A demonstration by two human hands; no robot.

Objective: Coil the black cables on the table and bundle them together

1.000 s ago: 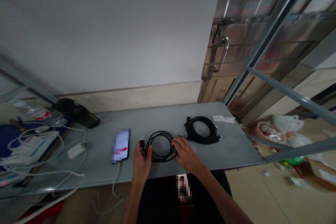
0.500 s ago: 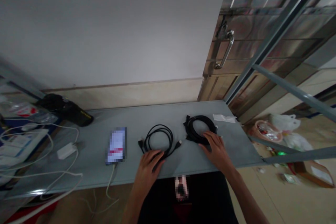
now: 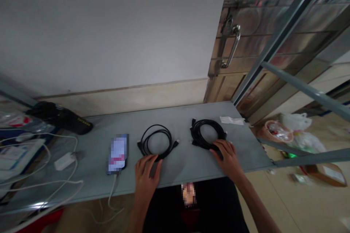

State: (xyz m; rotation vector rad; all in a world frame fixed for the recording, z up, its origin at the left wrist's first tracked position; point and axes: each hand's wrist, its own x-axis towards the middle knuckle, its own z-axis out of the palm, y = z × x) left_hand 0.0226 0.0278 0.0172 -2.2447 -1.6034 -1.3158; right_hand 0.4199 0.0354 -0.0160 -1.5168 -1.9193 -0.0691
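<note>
On the grey table (image 3: 186, 120) lie two coiled black cables. The thinner coil (image 3: 156, 142) sits in the middle; my left hand (image 3: 147, 171) rests flat with its fingertips on that coil's near edge, fingers stretched out. The thicker coil (image 3: 207, 134) lies to the right. My right hand (image 3: 227, 156) lies on its near right edge, fingers curved over the cable. Neither coil is lifted.
A phone (image 3: 117, 152) lies left of the thin coil, with a white charging lead running off the front edge. White cables and a charger (image 3: 64, 160) clutter the left. A black bag (image 3: 58, 116) sits at the back left. A metal door stands right.
My left hand left the thin coil's side and now rests at its near edge. My right hand moved from the thin coil over to the thicker coil at the right.
</note>
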